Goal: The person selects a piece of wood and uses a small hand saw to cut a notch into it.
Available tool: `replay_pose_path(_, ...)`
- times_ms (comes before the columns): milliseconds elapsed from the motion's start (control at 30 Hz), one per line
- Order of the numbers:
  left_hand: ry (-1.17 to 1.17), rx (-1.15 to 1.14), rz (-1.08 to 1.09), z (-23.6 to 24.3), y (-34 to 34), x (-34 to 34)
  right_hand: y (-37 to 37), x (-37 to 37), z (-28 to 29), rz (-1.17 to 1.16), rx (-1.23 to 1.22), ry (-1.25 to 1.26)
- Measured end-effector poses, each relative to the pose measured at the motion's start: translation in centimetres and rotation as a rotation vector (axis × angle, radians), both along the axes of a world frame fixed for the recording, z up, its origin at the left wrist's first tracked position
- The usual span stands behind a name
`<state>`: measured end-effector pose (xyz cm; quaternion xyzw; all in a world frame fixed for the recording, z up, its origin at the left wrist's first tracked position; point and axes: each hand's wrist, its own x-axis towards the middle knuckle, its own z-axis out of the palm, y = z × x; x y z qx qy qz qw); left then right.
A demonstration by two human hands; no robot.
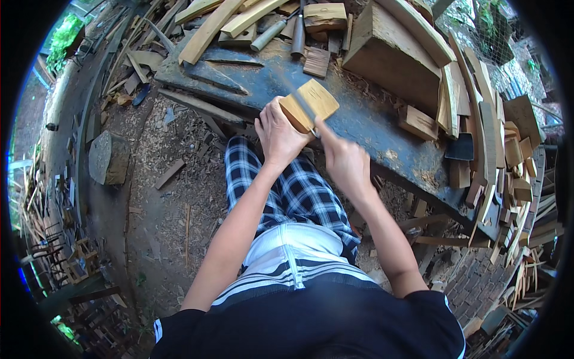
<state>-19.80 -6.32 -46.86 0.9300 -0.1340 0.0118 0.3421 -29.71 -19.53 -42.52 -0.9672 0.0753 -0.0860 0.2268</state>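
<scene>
Landmark for all positions is the light wooden block (323, 99), found at the near edge of the dark workbench (366, 116); whether its underside touches the bench top cannot be determined. The left hand (281, 136) is partly closed and grips the block at its near left side, fingers bent along the left edge and thumb lying toward the near corner. The right hand (348, 166), just beside the block on the near right, is closed in a fist about the near end of a slim grey tool (304, 103), its grip largely hidden by the fingers. The tool lies slantwise across the block's upper face, its far end blurred and reaching past the block's far left edge; its exact kind cannot be told. Just beyond the block lies a small brown offcut (317, 61); farther out, two cylindrical pieces, one pale (268, 35) and one dark (298, 38), lie side by side. Right of the block, well apart, sit a large squared timber (388, 60) and a smaller wooden piece (418, 122). Nearer the person than the block are the plaid trousers (311, 188); well to its left stands a stump (109, 158)
</scene>
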Motion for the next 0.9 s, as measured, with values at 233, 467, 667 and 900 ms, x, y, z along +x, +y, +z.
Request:
replay_pose_path(233,-0.001,-0.016,-0.020,0.5,0.0,-0.2,-2.2,0.5,-0.5,-0.075,-0.066,-0.038)
replay_pose_path(467,-0.003,-0.007,-0.007,0.6,-0.4,0.1,-1.1,-1.3,0.8,-0.042,-0.038,0.075)
replay_pose_path(667,-0.053,0.002,0.016,-0.2,-0.1,0.1,0.1,-1.2,0.6,-0.080,-0.112,0.106)
replay_pose_path(900,-0.024,-0.003,0.008,-0.2,-0.3,-0.1,-2.3,-0.1,-0.6,-0.135,-0.042,0.029)
